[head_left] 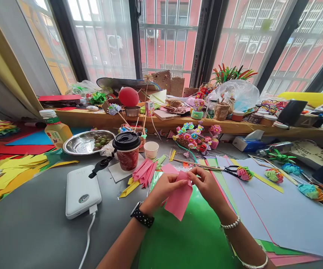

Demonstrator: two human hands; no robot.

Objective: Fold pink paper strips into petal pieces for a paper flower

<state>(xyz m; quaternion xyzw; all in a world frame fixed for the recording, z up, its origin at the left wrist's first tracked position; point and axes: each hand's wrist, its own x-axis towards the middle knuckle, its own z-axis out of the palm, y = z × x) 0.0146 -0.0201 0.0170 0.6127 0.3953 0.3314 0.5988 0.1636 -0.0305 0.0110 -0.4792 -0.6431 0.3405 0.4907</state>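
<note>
A piece of pink paper [179, 203] hung between the two hands above a green sheet [189, 239], its upper part folded or creased, though the fingers covered too much of the fold to read its shape. The left hand [163, 188] was closed on it, thumb flat across the front, the other fingers mostly lost behind the paper. The right hand [205, 183] pinched the top edge between thumb and fingertips, the exact contact hidden. Both forearms ran out of the bottom edge, as did the green sheet. Beyond the left hand lay folded pink strips [145, 172], overlapping too closely to count, near a red cup [126, 157] whose black lid hid its contents. Left of these, a white power bank [83, 190] had its cable [87, 239] cut off below. Along the ledge [96, 116], crowded craft materials were hard to tell apart.
</note>
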